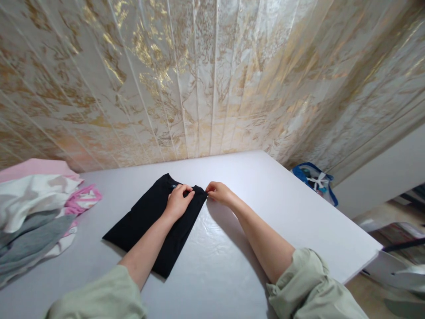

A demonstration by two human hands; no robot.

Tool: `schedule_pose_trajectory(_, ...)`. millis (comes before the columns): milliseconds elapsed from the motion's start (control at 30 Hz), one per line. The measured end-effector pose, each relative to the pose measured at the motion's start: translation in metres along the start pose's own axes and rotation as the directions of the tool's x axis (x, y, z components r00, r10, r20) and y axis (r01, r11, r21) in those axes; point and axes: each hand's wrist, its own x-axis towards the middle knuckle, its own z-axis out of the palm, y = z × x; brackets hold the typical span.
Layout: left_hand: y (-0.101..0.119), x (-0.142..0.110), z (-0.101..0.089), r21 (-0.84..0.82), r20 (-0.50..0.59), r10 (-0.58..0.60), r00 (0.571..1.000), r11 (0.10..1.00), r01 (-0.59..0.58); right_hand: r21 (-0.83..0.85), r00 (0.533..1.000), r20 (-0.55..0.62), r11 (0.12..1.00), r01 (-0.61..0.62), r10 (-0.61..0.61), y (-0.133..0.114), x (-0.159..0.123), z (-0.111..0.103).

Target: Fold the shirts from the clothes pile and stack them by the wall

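Observation:
A black shirt [142, 221] lies folded into a flat, roughly rectangular shape on the white table, its neckline and a small label at the far end. My left hand [179, 200] rests on the shirt just below the neckline, thumb and fingers closed on the fabric there. At the far right corner of the shirt, my right hand [219, 193] pinches the edge between thumb and fingertips. Part of the collar is hidden behind my left fingers.
Pink, white and grey clothes [36, 212] are heaped on the left of the white table [259, 190]. A patterned gold and silver curtain [199, 79] hangs behind its far edge. Beyond the right edge stands a blue-rimmed clear bag [315, 179] with things inside.

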Motion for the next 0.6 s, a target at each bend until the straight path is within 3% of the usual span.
schedule_pose_trajectory(267, -0.005, 0.000, 0.000, -0.097, -0.052, 0.040, 0.998, 0.994, -0.045, 0.173, 0.999, 0.036, 0.985, -0.017, 0.010, -0.006, -0.005, 0.000)
schedule_pose_trajectory(500, -0.006, -0.004, 0.005, -0.107, -0.092, 0.058, 0.994, 0.992, -0.068, -0.172, 0.992, -0.127, 0.984, -0.050, 0.028, -0.008, -0.008, -0.001)
schedule_pose_trajectory(600, -0.003, -0.006, 0.005, -0.124, -0.142, 0.054, 0.988, 0.990, -0.072, -0.227, 0.974, -0.228, 0.973, -0.040, -0.013, -0.014, -0.014, -0.006)
